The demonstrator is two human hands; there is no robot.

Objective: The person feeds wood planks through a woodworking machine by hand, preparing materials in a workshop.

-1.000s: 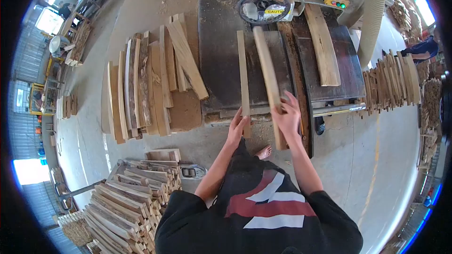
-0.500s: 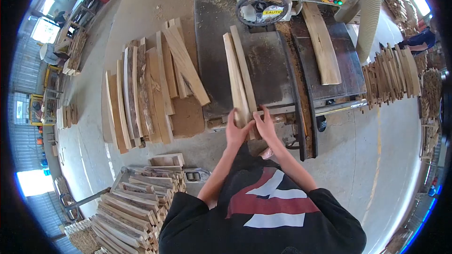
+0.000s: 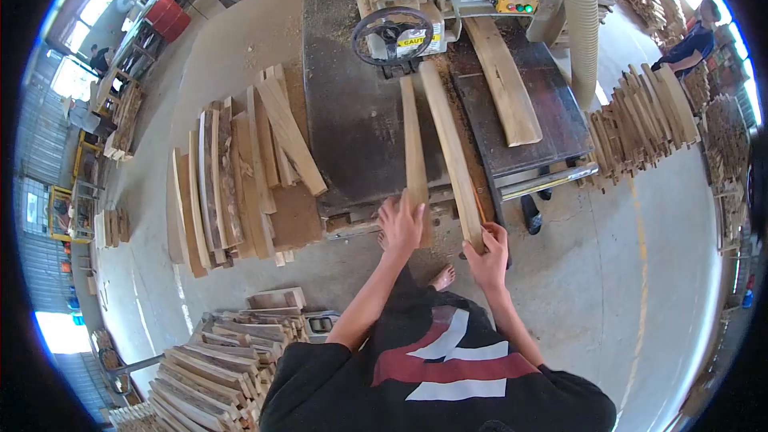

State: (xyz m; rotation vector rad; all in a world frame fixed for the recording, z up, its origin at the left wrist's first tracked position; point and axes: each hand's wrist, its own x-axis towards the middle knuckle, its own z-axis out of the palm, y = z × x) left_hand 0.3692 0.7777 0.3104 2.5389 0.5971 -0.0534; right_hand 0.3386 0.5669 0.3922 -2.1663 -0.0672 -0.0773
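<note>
My right hand (image 3: 488, 256) is closed around the near end of a pale board (image 3: 450, 144), which slants across the machine's conveyor strip with its far end near the handwheel. My left hand (image 3: 402, 224) rests on the near end of a narrower board (image 3: 414, 140), its fingers spread over and beside the wood. This second board lies on the dark machine table (image 3: 352, 152), to the left of the first and apart from it. Beyond both boards stands the black handwheel (image 3: 392, 35) of the machine.
A wide board (image 3: 502, 84) lies on the right table section. Several boards (image 3: 228, 176) lie at the left, with a large wood stack (image 3: 216, 368) at lower left. More wood (image 3: 644, 124) and a person in dark clothing (image 3: 690, 46) are at the right. A ribbed hose (image 3: 579, 24) hangs beside the machine.
The two boards, side by side before, are now apart. My right hand has moved right with one board; my left hand has shifted onto the other. The camera view has also shifted.
</note>
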